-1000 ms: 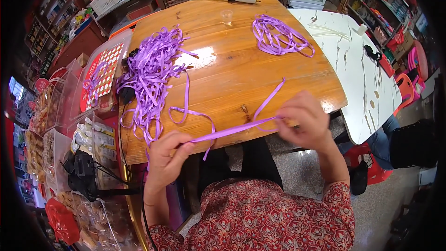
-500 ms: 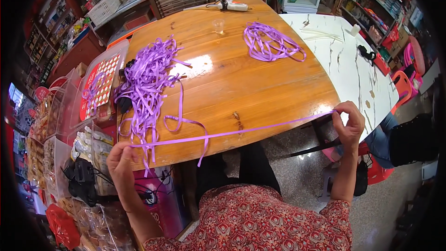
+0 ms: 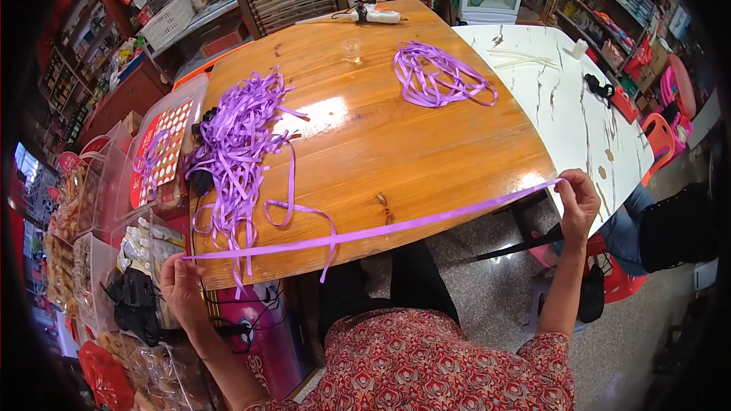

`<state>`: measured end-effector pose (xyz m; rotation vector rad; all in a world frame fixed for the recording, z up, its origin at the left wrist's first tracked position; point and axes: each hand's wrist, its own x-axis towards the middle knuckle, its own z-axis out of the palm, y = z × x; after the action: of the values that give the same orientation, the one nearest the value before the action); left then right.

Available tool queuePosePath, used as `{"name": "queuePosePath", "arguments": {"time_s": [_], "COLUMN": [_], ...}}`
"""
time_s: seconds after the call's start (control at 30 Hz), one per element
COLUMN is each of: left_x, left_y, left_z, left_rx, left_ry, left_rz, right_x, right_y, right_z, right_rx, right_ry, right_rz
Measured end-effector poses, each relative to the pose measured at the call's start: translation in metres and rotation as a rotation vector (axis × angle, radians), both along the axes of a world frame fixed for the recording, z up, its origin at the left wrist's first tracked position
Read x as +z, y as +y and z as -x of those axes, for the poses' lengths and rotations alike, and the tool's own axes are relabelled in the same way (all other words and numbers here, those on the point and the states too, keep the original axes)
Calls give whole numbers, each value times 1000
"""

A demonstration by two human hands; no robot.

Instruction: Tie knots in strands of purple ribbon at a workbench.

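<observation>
A purple ribbon (image 3: 388, 226) is stretched taut across the near edge of the wooden table (image 3: 396, 144). My left hand (image 3: 183, 288) pinches one end of it, just past the table's left corner. The other end is pinched in my right hand (image 3: 577, 202), beyond the right corner. A heap of tangled purple ribbons (image 3: 240, 133) lies on the left of the table, some strands hanging over its edge and one trailing behind the stretched ribbon. A looser coil of purple ribbon (image 3: 440, 76) rests at the far right of the table.
A small clear cup (image 3: 352, 50) and a white power strip (image 3: 375, 14) stand toward the table's far side. A marble-patterned table (image 3: 563, 99) adjoins on the right, where a person's leg (image 3: 636, 213) shows. Clear plastic boxes (image 3: 152, 240) of packaged goods crowd the left.
My hands have moved farther apart, the left one outward and lower, the right slightly outward. The ribbon between them has turned to show its broader face.
</observation>
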<state>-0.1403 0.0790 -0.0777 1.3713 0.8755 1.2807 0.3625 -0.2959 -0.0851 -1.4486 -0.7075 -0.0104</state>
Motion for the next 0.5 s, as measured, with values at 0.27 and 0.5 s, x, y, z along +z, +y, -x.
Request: {"name": "queuePosePath", "arguments": {"time_s": [0.27, 0.5], "left_x": [-10, -10], "left_y": [6, -7], "left_z": [-32, -95], "left_rx": [-308, -487], "left_ry": [-955, -1021], "left_rz": [403, 387], "right_x": [-10, -10], "right_y": [46, 46], "right_z": [12, 4], "right_rx": [444, 1048], "right_ry": [666, 1033], "right_rz": [-882, -1290]}}
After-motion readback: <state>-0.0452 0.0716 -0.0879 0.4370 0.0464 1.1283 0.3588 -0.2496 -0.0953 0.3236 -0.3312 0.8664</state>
